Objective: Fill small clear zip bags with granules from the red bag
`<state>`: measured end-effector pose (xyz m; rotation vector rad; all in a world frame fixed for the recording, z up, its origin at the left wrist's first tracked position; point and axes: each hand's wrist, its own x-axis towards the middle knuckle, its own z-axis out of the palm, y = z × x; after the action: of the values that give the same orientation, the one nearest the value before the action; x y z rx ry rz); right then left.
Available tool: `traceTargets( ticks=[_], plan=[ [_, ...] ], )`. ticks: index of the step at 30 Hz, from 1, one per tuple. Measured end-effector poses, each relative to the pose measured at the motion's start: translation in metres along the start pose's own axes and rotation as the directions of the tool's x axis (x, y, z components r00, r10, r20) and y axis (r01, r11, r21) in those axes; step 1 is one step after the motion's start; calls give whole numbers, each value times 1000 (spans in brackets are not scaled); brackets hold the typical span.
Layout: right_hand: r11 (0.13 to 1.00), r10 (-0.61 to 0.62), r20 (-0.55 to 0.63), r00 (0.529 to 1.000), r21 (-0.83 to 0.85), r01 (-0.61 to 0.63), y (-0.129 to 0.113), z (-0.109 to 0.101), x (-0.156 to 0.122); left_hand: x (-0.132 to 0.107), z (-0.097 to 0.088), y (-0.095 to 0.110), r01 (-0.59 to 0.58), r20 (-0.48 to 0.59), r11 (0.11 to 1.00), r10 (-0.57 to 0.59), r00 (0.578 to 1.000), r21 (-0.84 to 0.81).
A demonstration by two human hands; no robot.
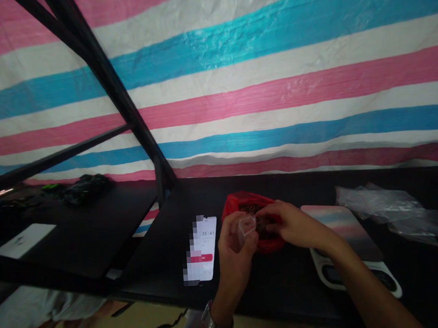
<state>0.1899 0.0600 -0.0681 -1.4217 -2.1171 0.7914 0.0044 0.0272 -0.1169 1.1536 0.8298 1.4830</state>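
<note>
My left hand [235, 248] holds a small clear plastic bag [247, 226] by its mouth, above the black table [172, 247]. My right hand [288, 224] is pinched at that bag's opening, fingers closed on something small and dark that I cannot make out. Just behind both hands sits a red plastic bag [240, 205], open at the top, with dark brown bits inside. A watch is on my left wrist.
A phone [201, 248] with a lit screen lies left of my hands. A digital kitchen scale [346, 245] stands to the right, and beyond it a heap of clear plastic bags [394, 206]. A black frame post [159, 180] rises behind. A striped tarp hangs at the back.
</note>
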Motion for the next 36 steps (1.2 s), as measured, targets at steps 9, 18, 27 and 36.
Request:
traceTargets(
  ticks=[9, 18, 27, 36],
  plan=[
    [996, -51, -209, 976, 65, 66, 3, -19, -6, 0, -4, 2, 27, -46, 930, -11, 999, 367],
    [978, -149, -201, 968, -171, 115, -20, -10, -15, -1, -7, -7, -73, 55, 876, 53, 997, 477],
    [907, -163, -146, 976, -412, 90, -43, -16, -25, 3, -1, -4, -122, 92, 876, 89, 992, 466],
    [906, -211, -110, 971, -395, 152, -59, -15, -33, -1, -1, -6, -236, 167, 864, 179, 970, 444]
  ],
)
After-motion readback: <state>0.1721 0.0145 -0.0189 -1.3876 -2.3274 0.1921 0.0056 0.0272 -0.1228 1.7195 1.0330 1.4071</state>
